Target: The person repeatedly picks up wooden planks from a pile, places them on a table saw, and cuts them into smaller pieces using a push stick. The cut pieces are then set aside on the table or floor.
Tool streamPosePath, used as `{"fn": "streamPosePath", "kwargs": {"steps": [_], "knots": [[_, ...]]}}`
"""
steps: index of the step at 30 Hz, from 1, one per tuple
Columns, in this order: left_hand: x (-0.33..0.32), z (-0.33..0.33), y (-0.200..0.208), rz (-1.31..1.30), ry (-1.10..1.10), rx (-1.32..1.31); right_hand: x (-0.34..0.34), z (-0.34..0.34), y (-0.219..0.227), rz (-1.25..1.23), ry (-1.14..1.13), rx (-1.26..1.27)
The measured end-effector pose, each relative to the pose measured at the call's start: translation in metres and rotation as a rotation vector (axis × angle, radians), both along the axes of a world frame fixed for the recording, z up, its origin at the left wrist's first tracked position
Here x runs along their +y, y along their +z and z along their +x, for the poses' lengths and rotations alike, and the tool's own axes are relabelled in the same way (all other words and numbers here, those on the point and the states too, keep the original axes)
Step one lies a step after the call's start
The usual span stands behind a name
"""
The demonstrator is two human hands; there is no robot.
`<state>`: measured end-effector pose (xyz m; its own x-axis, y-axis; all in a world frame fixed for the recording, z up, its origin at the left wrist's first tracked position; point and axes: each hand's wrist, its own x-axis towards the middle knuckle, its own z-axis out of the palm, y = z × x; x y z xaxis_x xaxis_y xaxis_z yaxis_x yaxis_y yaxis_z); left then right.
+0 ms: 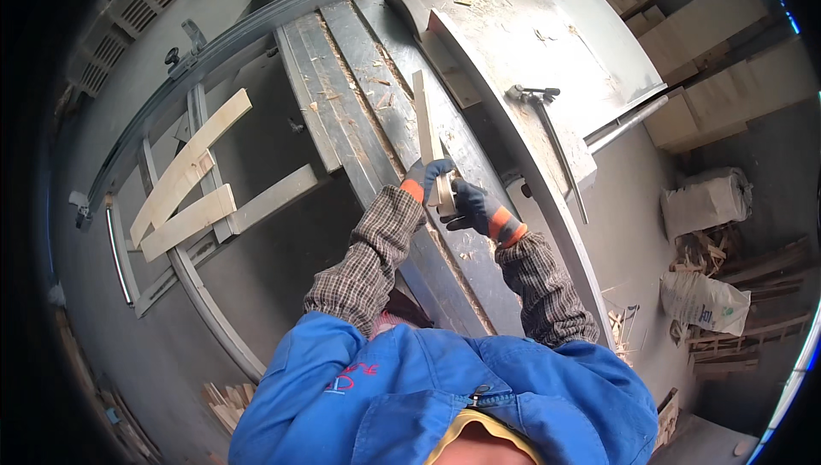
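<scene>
A pale, narrow wood strip (426, 118) points away from me over the grooved metal table of a saw (376, 97). My left hand (430, 176), in a dark glove with an orange cuff, is closed around the strip close to its near end. On the right of that end, my right hand (476, 207) wears a matching glove and has its fingers curled against the wood. The near end looks like more than one piece held together, but the gloves partly cover it. Sawdust and chips lie in the table's grooves.
Two pale boards (192, 170) lie across the metal frame on the left. A long fence (513, 114) runs along the right, beside a wide metal surface (505, 16) with scraps. Stacked boards (710, 29), a white sack (705, 301) and scrap wood lie on the floor at right.
</scene>
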<state>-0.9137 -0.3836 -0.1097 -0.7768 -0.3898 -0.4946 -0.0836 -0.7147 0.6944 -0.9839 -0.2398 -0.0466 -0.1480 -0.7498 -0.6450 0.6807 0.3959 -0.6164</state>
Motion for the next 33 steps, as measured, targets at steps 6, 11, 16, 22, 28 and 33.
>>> {"fn": "streamPosePath", "kwargs": {"steps": [6, 11, 16, 22, 28, 33], "knots": [[0.019, 0.022, -0.001, 0.005, -0.259, -0.029, 0.039, 0.037, 0.010, -0.170, -0.231, -0.117], [0.018, 0.041, 0.000, 0.324, -0.130, -0.255, 0.077, 0.022, -0.039, -0.384, 0.061, 0.749], [-0.001, 0.085, -0.016, 0.224, -0.097, -0.158, 0.091, 0.011, -0.081, -0.112, -0.293, -0.163], [-0.009, 0.112, 0.017, 0.028, -0.064, -0.190, 0.085, 0.009, -0.046, 0.136, -0.445, 0.164], [-0.050, 0.078, 0.016, -0.324, -0.074, -0.340, 0.073, -0.036, -0.021, 0.263, -0.330, 0.704], [-0.097, 0.028, 0.019, -0.504, -0.089, -0.382, 0.060, -0.068, -0.049, 0.258, -0.232, 1.044]]}}
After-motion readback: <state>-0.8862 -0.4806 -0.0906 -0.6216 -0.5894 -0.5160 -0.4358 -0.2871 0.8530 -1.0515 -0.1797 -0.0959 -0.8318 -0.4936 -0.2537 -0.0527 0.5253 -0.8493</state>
